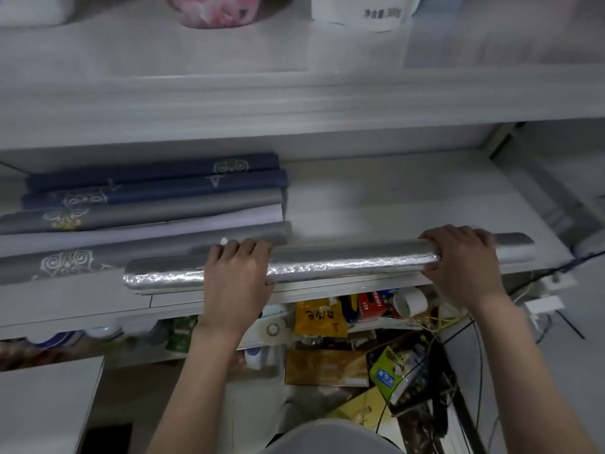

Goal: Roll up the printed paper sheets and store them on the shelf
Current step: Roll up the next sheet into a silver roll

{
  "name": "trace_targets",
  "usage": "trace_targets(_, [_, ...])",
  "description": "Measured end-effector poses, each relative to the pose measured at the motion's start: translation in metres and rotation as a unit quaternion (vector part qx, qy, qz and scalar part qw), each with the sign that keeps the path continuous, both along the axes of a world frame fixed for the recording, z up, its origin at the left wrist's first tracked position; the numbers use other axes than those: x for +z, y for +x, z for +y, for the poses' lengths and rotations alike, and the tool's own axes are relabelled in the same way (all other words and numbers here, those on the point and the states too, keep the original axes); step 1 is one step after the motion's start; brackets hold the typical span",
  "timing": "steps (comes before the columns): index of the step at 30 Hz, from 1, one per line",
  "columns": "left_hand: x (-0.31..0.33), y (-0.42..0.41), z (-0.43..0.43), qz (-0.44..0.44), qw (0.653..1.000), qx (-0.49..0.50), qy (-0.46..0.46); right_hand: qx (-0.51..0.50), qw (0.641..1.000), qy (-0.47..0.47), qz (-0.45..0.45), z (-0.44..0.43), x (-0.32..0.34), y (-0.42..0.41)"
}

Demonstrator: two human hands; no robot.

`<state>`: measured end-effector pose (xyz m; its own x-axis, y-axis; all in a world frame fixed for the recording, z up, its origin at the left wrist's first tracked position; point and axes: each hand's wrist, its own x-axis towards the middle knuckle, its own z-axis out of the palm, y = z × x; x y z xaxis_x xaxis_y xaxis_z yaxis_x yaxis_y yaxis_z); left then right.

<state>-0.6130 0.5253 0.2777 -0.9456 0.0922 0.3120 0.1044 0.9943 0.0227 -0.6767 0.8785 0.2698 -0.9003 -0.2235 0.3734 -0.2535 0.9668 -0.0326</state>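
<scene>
Item: silver roll (343, 263) — a sheet already rolled. Position: at the front lip of the shelf (376, 194), long axis left-to-right, parallel to the edge. Left hand (237, 273) grips it left of centre and right hand (465, 260) grips near the right end, fingers (244, 249) curled over the top. Stored rolls (147, 204) lie behind-left, same orientation. Open room — bare shelf directly behind the roll; a straight push inward looks sufficient.

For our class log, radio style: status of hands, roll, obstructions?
Left hand, right hand gripping silver roll. Roll at shelf front edge. Stored rolls behind, left side.
</scene>
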Motion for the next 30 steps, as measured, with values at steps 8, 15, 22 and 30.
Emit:
trace_targets(8, [-0.004, -0.028, 0.041, -0.023, 1.0, -0.004, -0.013, -0.005, 1.0, 0.009, 0.007, 0.048, -0.002, -0.018])
trace_targets(15, [-0.003, -0.055, 0.117, -0.015, 0.999, 0.017, -0.026, 0.031, 0.999, 0.009, 0.038, 0.124, -0.01, -0.063])
trace_targets(22, [-0.026, -0.135, 0.179, -0.021, 0.999, -0.006, -0.046, 0.062, 0.997, -0.033, -0.011, 0.191, -0.034, -0.154])
trace_targets(30, [-0.094, -0.241, 0.209, -0.018, 0.997, -0.068, -0.033, 0.093, 0.991, -0.089, -0.046, 0.23, -0.079, -0.252])
